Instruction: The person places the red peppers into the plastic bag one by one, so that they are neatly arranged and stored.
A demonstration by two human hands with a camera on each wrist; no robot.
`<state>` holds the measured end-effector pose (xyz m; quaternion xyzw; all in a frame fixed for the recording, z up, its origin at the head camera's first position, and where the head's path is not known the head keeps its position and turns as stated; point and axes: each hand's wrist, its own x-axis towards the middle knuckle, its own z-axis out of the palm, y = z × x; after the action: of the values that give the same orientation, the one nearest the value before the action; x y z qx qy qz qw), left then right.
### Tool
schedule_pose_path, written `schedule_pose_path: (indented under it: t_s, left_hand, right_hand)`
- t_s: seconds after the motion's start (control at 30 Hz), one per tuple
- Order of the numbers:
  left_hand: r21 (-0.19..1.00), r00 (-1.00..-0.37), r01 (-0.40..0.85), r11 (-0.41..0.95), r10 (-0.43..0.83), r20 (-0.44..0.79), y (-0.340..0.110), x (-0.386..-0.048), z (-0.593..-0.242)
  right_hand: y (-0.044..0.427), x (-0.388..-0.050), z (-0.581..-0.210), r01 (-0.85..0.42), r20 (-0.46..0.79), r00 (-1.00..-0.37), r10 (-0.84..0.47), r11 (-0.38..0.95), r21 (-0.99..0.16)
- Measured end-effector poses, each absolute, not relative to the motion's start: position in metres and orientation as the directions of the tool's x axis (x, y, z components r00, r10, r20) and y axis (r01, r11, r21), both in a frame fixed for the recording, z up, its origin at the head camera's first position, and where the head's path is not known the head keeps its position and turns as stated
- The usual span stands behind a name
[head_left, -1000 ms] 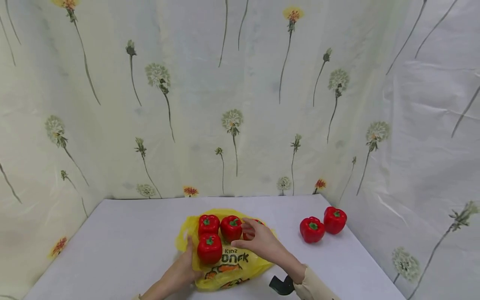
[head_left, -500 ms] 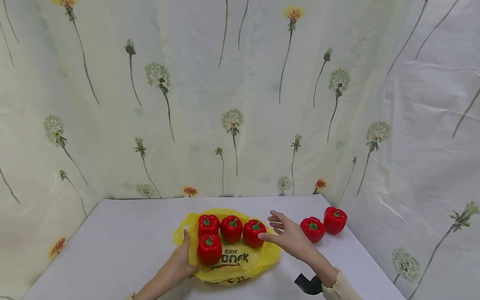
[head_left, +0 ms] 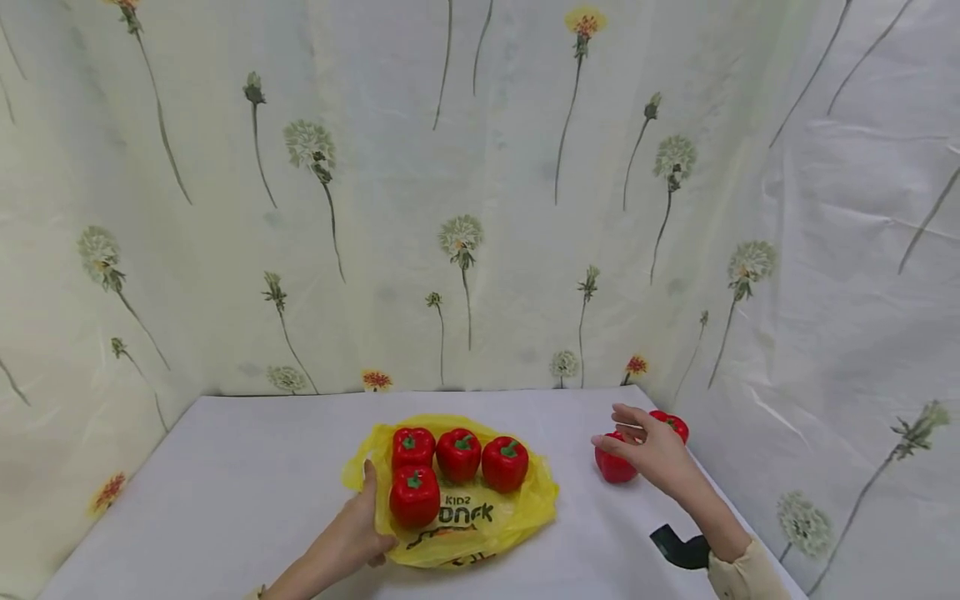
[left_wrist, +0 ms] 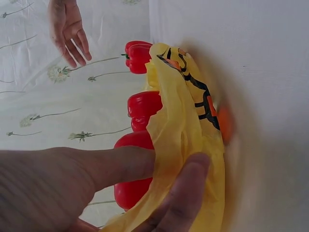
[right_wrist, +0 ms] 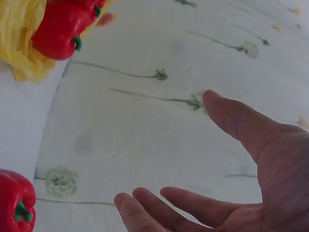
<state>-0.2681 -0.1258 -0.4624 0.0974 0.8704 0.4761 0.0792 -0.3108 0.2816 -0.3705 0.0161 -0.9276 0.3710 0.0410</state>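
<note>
A yellow plastic bag (head_left: 517, 517) with dark print lies spread on the table, and several red bell peppers (head_left: 506, 464) rest on it. My left hand (head_left: 356, 521) pinches the bag's left edge between thumb and fingers, as the left wrist view shows up close on the yellow plastic (left_wrist: 178, 106). At the right, my right hand (head_left: 656, 450) hovers near a loose red bell pepper (head_left: 611, 465) and partly covers it. Its thumb and fingers (right_wrist: 178, 208) are spread apart and hold nothing. Another red bell pepper (head_left: 677, 427) sits behind that hand, mostly hidden.
The white table (head_left: 262, 467) reaches back to a hanging curtain (head_left: 510, 250) printed with dandelions, which also closes off both sides. A black strap-like piece (head_left: 681, 550) is at the right wrist, beside a cream sleeve (head_left: 746, 575).
My right hand has moved right, away from the pepper at the right of the bag and over to the loose peppers. My left hand stays at the bag's edge, which has shifted slightly.
</note>
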Motion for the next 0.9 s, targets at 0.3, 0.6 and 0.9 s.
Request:
schedule_pose_path:
  t_s: [0.3, 0.6, 0.9]
  left_hand:
    - [0.848, -0.968, 0.09, 0.523, 0.246, -0.049, -0.124, -0.267, -0.461]
    - [0.851, -0.969, 0.066, 0.522, 0.238, -0.071, -0.122, -0.268, -0.463]
    - [0.845, -0.971, 0.055, 0.532, 0.226, -0.08, -0.121, -0.27, -0.463]
  right_hand:
    - [0.305, -0.309, -0.378, -0.071, 0.109, -0.994, 0.005, 0.725, -0.685]
    - [0.317, -0.315, -0.389, -0.041, 0.083, -0.996, 0.025, 0.707, -0.706]
    - [0.326, -0.326, -0.402, -0.015, 0.061, -0.997, 0.042, 0.699, -0.715]
